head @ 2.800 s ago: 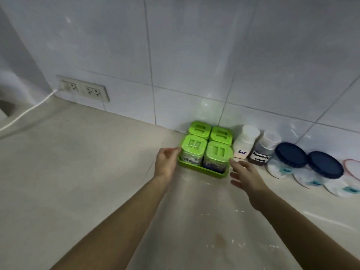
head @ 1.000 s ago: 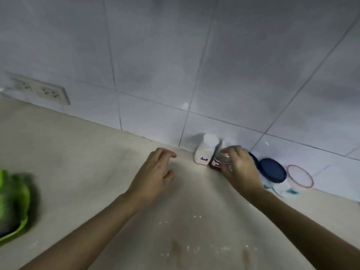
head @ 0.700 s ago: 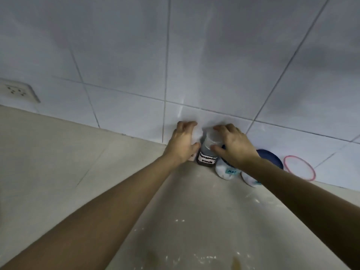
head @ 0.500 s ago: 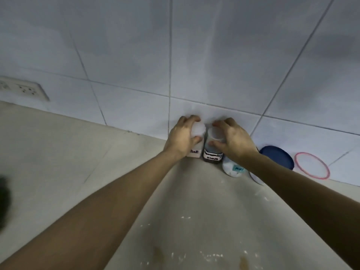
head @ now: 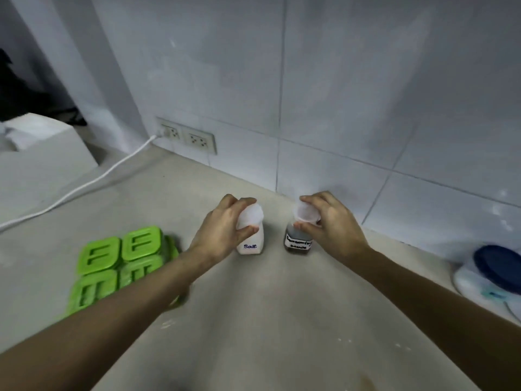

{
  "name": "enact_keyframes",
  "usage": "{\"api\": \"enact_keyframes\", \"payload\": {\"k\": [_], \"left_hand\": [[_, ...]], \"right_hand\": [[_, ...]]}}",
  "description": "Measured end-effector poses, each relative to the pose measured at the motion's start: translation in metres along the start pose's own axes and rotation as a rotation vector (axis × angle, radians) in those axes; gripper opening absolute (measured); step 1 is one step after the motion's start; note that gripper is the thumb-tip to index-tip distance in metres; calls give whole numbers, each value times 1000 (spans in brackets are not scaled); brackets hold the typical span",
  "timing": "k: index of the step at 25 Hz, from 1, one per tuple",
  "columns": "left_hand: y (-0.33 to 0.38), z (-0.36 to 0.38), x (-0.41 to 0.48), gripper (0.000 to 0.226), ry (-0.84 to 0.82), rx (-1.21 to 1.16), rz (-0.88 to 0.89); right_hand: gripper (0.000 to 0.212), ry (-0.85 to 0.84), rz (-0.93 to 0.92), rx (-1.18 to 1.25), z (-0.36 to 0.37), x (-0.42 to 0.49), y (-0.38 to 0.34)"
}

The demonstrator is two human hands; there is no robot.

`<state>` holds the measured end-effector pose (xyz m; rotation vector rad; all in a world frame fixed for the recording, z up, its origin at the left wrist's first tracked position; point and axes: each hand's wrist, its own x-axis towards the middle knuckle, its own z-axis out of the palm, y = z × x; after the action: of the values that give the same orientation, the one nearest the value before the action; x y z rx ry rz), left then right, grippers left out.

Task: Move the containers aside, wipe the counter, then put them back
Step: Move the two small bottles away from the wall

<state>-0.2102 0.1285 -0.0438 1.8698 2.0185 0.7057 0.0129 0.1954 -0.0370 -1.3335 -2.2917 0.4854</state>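
My left hand (head: 222, 232) grips the cap of a white bottle labelled Salt (head: 251, 241). My right hand (head: 332, 224) holds the white cap of a dark seasoning sauce bottle (head: 298, 241). Both bottles are upright, side by side, out from the tiled wall over the beige counter (head: 267, 320); I cannot tell whether they touch it. A green tray of green-lidded containers (head: 121, 263) sits to the left, partly hidden by my left forearm. A blue-lidded jar (head: 496, 275) stands at the right edge.
White crumbs and brownish stains speckle the counter near me. A double wall socket (head: 187, 138) with a white cable (head: 84, 187) is at the back left. A white box-like object (head: 42, 148) sits at far left.
Both hands have pulled the salt and sauce bottles away from the wall and leftward, away from the blue-lidded jars. The view has swung left, so the green containers are in sight again.
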Motion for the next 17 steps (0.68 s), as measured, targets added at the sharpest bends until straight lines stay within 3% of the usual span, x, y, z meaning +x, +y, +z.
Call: {"api": "enact_keyframes", "payload": {"k": [8, 14, 17], "left_hand": [[-96, -60, -16, 58, 110, 68, -94], [-115, -55, -22, 57, 115, 61, -119], [-104, -52, -26, 61, 210, 78, -120]], "right_hand": [[55, -83, -121, 55, 84, 55, -103], [57, -141, -188, 43, 111, 62, -119], [69, -188, -191, 12, 100, 55, -106]]}}
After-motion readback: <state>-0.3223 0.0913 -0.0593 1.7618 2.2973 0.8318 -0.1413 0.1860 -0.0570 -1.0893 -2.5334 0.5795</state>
